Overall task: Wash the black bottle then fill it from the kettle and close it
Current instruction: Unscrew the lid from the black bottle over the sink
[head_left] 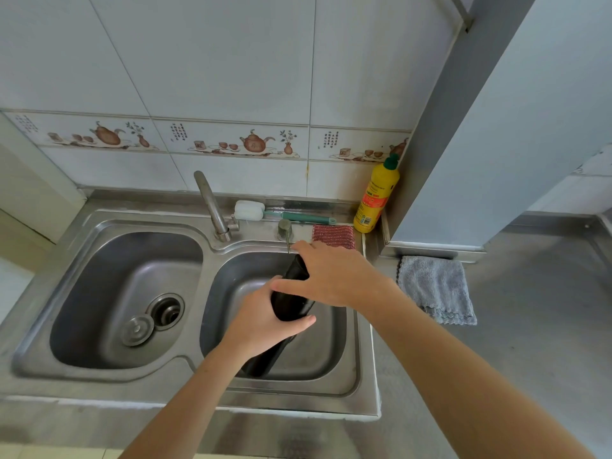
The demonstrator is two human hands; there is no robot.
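1. Left forearm: bare, rising from the lower edge toward the upper right, wrist close to straight.
2. Left hand point(265, 318): wrapped round the middle of the black bottle point(291, 304), fingers curled beneath, thumb laid across the near side and pointing right.
3. Right forearm: bare, entering from the lower right corner, running up and left, crossing above the left wrist.
4. Right hand point(328, 276): palm down over the upper end of the black bottle, thumb stretched left along its side, fingers bent over the far side, fingertips hidden.
5. Both hands close together, nearly touching.
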